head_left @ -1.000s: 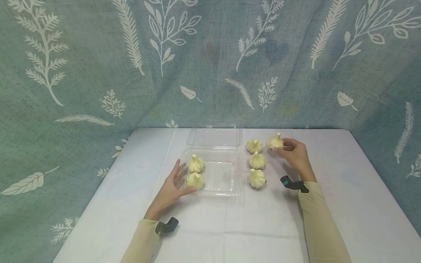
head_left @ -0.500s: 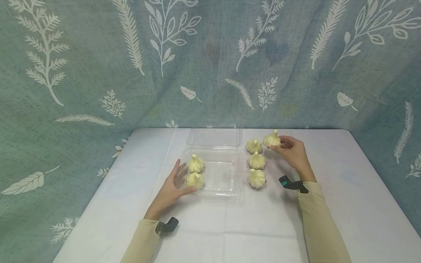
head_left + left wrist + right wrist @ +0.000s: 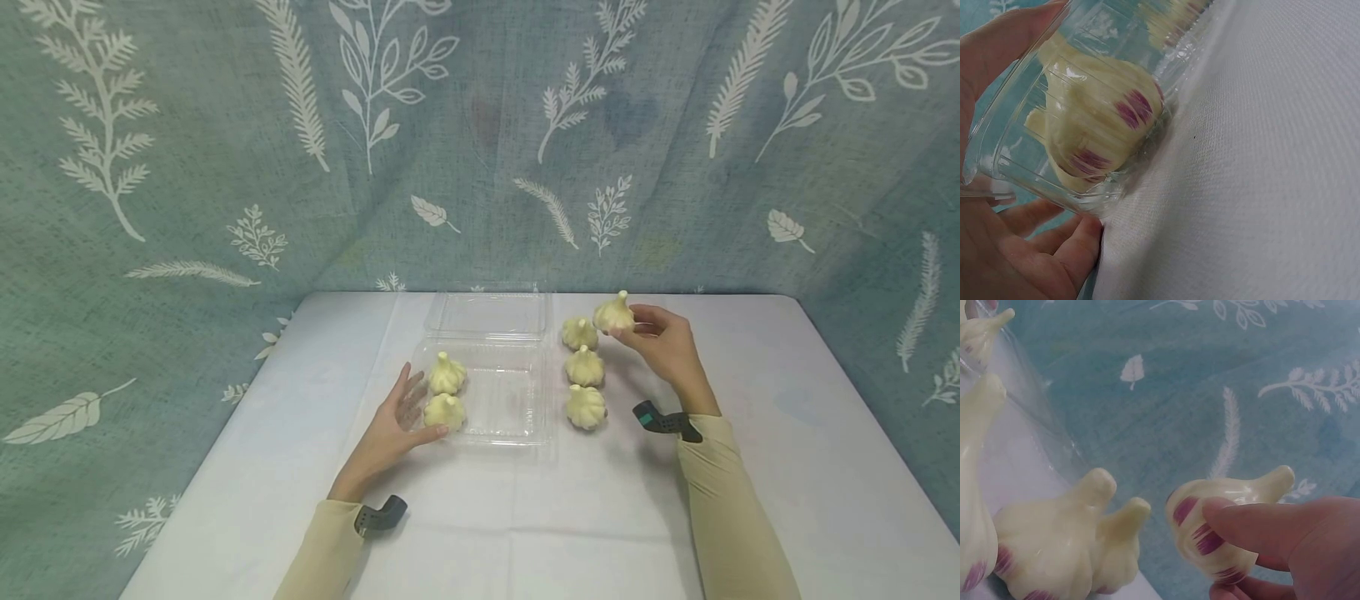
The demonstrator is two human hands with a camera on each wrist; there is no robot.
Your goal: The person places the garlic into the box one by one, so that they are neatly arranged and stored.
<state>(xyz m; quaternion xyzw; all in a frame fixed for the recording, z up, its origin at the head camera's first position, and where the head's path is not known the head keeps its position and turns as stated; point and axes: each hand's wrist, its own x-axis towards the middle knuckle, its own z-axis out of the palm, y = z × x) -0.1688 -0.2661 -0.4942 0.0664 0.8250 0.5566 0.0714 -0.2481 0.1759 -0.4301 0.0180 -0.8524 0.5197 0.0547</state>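
While the right hand point(image 3: 663, 343) pinches a garlic bulb point(image 3: 614, 317) between thumb and fingers near the table's point(image 3: 757, 375) back edge, right of center, bulb points stem-up, long axis near upright. Glossy cream, purple streaks. Left hand point(image 3: 388, 431) spread wide, touching clear container's point(image 3: 510, 404) left side.

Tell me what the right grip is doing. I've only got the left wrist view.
Observer: The right grip holds a garlic bulb.
Operator: Any others outside?
Observer: Three more bulbs, in a row just right of the clear container.
Operator: Is that open or closed?
Observer: Open. The lid is swung back on the far side.
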